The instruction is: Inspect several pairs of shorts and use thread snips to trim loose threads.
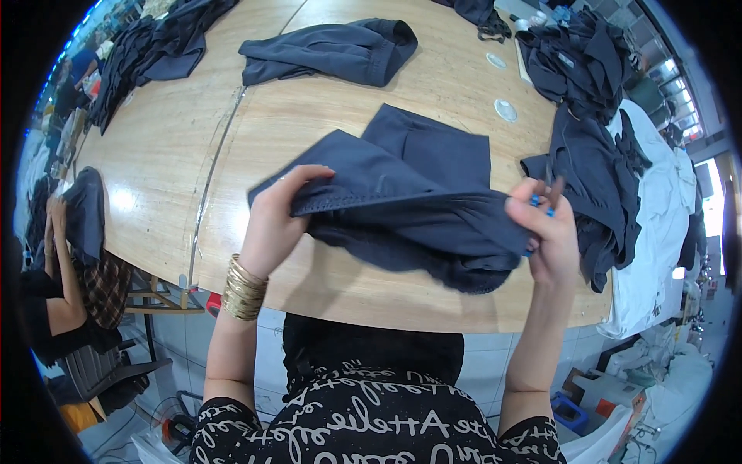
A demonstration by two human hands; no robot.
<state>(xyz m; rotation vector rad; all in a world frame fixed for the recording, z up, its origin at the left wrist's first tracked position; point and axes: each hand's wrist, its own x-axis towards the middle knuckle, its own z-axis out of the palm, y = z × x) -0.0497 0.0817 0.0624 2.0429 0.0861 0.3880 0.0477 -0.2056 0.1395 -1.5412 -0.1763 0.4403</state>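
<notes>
left hand [282, 205] pinches the gathered edge [348, 203] of the dark garment [402, 224], right hand [547, 220] grips its other end plus what look like blue-handled snips [555, 193]; garment stretches between them over the table [162, 170]. step looks like spreading the edge; next move calls for taut cloth, snips clear.

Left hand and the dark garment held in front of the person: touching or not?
Touching. The head view shows the left hand pinching the dark garment, its fingers lying directly over the cloth.
</notes>
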